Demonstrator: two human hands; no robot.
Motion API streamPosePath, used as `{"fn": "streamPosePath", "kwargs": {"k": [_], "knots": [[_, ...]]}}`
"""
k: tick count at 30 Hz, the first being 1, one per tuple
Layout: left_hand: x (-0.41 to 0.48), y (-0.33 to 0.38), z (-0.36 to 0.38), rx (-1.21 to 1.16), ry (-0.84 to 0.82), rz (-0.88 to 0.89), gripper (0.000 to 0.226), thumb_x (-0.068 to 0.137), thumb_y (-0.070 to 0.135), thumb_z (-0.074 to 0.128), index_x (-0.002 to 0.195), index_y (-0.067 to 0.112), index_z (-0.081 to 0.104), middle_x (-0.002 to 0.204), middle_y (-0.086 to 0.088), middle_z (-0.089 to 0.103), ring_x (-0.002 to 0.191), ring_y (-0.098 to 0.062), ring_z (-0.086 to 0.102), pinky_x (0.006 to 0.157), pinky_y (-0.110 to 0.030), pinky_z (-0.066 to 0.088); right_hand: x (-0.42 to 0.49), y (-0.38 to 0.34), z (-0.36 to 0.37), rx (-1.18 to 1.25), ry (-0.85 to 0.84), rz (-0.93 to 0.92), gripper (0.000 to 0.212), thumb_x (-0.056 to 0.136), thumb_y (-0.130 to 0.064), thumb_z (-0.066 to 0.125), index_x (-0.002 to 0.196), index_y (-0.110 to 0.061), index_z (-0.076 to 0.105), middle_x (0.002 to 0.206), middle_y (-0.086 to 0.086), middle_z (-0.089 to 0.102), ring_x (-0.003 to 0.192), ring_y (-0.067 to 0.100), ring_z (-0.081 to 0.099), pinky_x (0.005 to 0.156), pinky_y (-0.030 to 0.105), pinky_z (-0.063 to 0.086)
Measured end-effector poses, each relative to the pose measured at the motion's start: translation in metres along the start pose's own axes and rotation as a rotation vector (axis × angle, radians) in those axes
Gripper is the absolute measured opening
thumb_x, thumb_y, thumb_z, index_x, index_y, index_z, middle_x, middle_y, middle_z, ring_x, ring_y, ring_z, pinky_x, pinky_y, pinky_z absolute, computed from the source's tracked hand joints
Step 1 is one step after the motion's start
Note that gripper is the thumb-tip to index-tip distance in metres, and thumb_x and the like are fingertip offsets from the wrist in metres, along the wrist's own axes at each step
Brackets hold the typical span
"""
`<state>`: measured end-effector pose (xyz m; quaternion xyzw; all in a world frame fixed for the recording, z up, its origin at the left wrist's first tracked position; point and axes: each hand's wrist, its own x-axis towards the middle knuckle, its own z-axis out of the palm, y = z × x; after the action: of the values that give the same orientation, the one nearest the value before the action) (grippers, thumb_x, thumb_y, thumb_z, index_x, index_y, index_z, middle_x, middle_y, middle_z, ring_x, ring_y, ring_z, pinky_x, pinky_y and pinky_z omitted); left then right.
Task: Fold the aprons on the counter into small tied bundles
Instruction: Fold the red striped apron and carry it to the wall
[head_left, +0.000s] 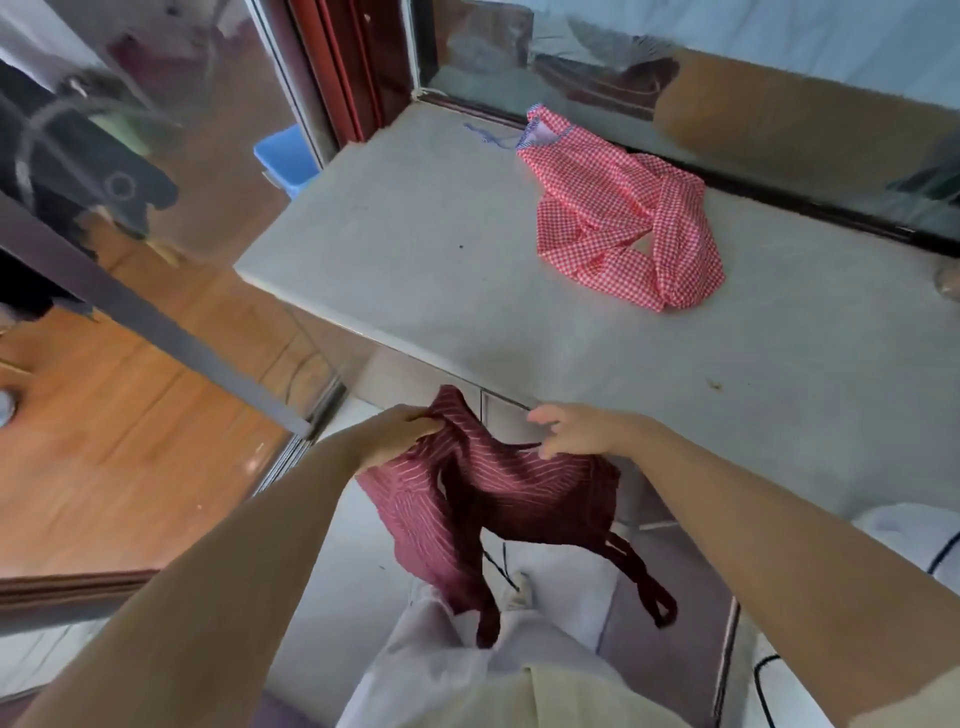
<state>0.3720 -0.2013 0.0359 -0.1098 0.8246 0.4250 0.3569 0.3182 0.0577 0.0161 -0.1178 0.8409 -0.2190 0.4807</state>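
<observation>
The counter runs pale and flat ahead of me; toward its back the checked apron lies in a loose, crumpled heap, not yet folded, its thin ties trailing off to the left. The striped apron is not on the counter at all; it hangs in the air in front of the near edge, between my hands, sagging downward, with its straps dangling below on the right. I judge it light, thin and quite limp; it will droop and bunch wherever it is unsupported, and keep no shape until laid flat; nothing about it seems fragile, though the straps could tangle. The best hold, I think, is the two top corners, drawn apart so the cloth hangs square, before it goes down on the counter for folding. My left hand is clenched on a gathered bunch of the top edge; its fingers curl over the cloth. My right hand sits at the other end of that edge; its thumb stands apart and its fingers are half curled, touching the cloth there; whether they truly pinch it I cannot tell.
</observation>
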Motion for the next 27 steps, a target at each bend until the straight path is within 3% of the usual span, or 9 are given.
{"fn": "streamPosePath", "kwargs": {"k": [2,3,7,11,16,19,22,24,27], "knots": [[-0.004,0.013,-0.003,-0.061,-0.026,0.117,0.018,0.101,0.028,0.049,0.110,0.026,0.065,0.096,-0.008,0.063,0.086,-0.021,0.056,0.078,-0.028,0.043,-0.003,-0.030,0.001,0.306,0.043,-0.163,0.076,0.086,-0.025,0.070,0.150,-0.027,0.029,0.149,-0.009,0.036,0.136,0.012,0.038,0.112,0.036,0.033],[-0.006,0.019,-0.006,-0.080,-0.042,0.165,0.017,0.100,0.026,0.051,0.107,0.026,0.066,0.092,-0.009,0.064,0.082,-0.021,0.057,0.077,-0.030,0.045,-0.003,-0.045,0.002,0.382,0.042,-0.217,0.075,0.084,-0.024,0.072,0.148,-0.029,0.033,0.146,-0.012,0.042,0.132,0.009,0.043,0.110,0.035,0.036],[-0.018,0.029,-0.028,0.028,-0.021,0.271,0.017,0.091,0.016,0.065,0.107,0.013,0.069,0.088,-0.003,0.070,0.076,-0.012,0.064,0.078,-0.024,0.051,0.006,-0.085,0.009,0.328,0.121,-0.288,0.035,0.079,-0.024,0.076,0.113,-0.023,0.066,0.106,-0.001,0.072,0.097,0.014,0.069,0.096,0.036,0.052],[-0.026,0.000,-0.056,0.309,0.034,0.135,0.028,0.076,0.012,0.078,0.102,0.011,0.069,0.099,-0.009,0.072,0.094,-0.025,0.067,0.098,-0.042,0.050,0.010,-0.090,0.009,0.404,0.237,-0.278,0.022,0.087,-0.016,0.070,0.110,-0.015,0.067,0.106,0.000,0.072,0.093,0.012,0.069,0.091,0.031,0.055],[-0.025,-0.036,-0.073,0.488,0.219,0.069,0.030,0.079,0.029,0.077,0.104,0.014,0.070,0.102,-0.003,0.064,0.104,-0.020,0.052,0.104,-0.042,0.035,0.009,-0.102,0.010,0.356,0.365,-0.280,0.029,0.091,-0.015,0.065,0.119,-0.011,0.062,0.112,0.003,0.069,0.099,0.016,0.067,0.092,0.030,0.053],[-0.021,-0.042,-0.080,0.278,0.292,0.175,0.015,0.079,0.019,0.076,0.076,0.016,0.062,0.084,-0.005,0.061,0.088,-0.024,0.055,0.088,-0.037,0.044,0.009,-0.092,0.005,0.227,0.236,-0.086,0.032,0.082,-0.013,0.069,0.113,-0.008,0.064,0.111,0.009,0.070,0.099,0.024,0.067,0.095,0.039,0.053],[-0.019,-0.038,-0.079,0.191,0.322,0.239,0.027,0.081,0.005,0.071,0.067,0.014,0.050,0.065,-0.004,0.052,0.065,-0.021,0.049,0.063,-0.029,0.036,0.005,-0.085,0.007,0.230,0.079,0.026,0.037,0.079,-0.015,0.075,0.114,-0.010,0.066,0.112,0.007,0.069,0.102,0.025,0.067,0.098,0.039,0.051],[-0.019,-0.033,-0.075,0.199,0.317,0.286,0.022,0.084,0.006,0.068,0.073,0.013,0.051,0.069,-0.003,0.054,0.064,-0.018,0.049,0.060,-0.027,0.036,0.006,-0.084,0.009,0.377,0.269,-0.052,0.030,0.086,-0.018,0.072,0.114,-0.009,0.067,0.109,0.005,0.069,0.100,0.021,0.066,0.096,0.034,0.050],[-0.019,-0.031,-0.074,0.164,0.270,0.281,0.014,0.088,0.008,0.066,0.084,0.015,0.054,0.079,-0.002,0.064,0.068,-0.015,0.056,0.063,-0.026,0.044,0.004,-0.084,0.007,0.350,0.787,-0.176,0.015,0.090,-0.016,0.065,0.101,-0.008,0.071,0.095,0.003,0.070,0.087,0.018,0.064,0.081,0.028,0.048]]}}
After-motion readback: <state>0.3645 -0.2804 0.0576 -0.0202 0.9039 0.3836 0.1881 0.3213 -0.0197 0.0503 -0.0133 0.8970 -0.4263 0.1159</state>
